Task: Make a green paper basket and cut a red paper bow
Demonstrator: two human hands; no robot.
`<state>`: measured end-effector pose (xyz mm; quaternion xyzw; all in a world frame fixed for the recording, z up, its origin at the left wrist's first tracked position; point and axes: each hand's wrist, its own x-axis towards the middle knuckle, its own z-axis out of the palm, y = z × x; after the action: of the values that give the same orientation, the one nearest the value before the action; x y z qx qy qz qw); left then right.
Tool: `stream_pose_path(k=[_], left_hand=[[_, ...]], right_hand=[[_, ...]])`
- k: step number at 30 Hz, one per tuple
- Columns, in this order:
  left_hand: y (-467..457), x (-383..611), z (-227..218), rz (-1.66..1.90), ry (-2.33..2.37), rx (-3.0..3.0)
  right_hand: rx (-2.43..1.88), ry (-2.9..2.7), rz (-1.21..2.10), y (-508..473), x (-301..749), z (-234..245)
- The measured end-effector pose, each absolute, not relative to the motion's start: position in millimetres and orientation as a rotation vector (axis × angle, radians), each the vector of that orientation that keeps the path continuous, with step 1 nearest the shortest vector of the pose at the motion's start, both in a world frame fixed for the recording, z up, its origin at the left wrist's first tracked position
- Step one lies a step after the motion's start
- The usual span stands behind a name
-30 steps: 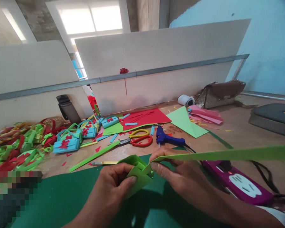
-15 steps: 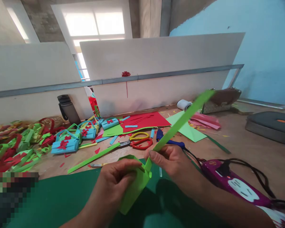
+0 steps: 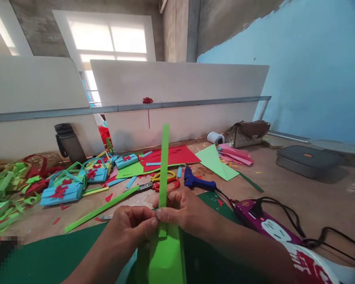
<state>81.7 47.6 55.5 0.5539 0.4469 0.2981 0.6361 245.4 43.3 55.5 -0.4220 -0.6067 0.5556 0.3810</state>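
Between my hands a bright green paper strip [image 3: 164, 165] stands nearly upright, its lower end lying against a folded green paper piece [image 3: 167, 262] with box-like sides. My right hand [image 3: 186, 211] is closed, pinching the strip between thumb and fingers just above that end. My left hand [image 3: 133, 227] is closed too, thumb and fingertips pressed together at the strip's left edge where it meets the folded piece. The fingertips of both hands almost touch. Beyond them lie scissors [image 3: 168, 183] with one yellow and one red handle, and a blue glue gun [image 3: 198, 181].
Small blue paper bags [image 3: 62, 193] with red flowers stand at left, near a dark bottle [image 3: 69, 144]. Red paper [image 3: 183, 155] lies behind the scissors. A purple power strip [image 3: 245, 211] with cords is at right, a grey case [image 3: 307, 161] behind it. A green mat [image 3: 47, 252] lies below.
The green strip has swung from leaning right to nearly upright. The folded piece has turned to point toward me, and my left hand has shifted to the strip's base. The view has turned slightly right.
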Motion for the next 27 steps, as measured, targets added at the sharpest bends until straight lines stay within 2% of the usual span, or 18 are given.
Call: stream_pose_path(k=[4, 6, 8, 10, 14, 20, 27], left_hand=[[48.6, 80.2, 55.1, 0.683, 1.035, 1.255], [50.0, 79.6, 52.8, 0.711, 1.05, 1.231], [52.5, 78.9, 50.4, 0.748, 1.061, 1.203], [55.8, 78.2, 48.8, 0.775, 1.058, 1.177], [62.7, 75.6, 49.8, 0.811, 1.002, 1.156], [66.0, 71.6, 52.2, 0.851, 0.963, 1.16], [70.8, 68.8, 45.8, 0.861, 0.953, 1.199]], right_hand=[[-1.146, -1.777, 1.15, 46.3, 248.6, 61.9], [-1.301, -2.046, 0.778, 51.7, 255.5, 71.3], [-1.699, -2.241, 0.021, 60.6, 267.1, 78.9], [-1.927, -2.162, -0.216, 72.3, 281.6, 78.7], [-2.185, -2.18, -0.325, 96.7, 307.7, 54.7], [-2.261, -2.35, -0.309, 117.6, 327.3, 28.6], [-2.331, -2.223, -0.315, 121.7, 325.6, 19.9]])
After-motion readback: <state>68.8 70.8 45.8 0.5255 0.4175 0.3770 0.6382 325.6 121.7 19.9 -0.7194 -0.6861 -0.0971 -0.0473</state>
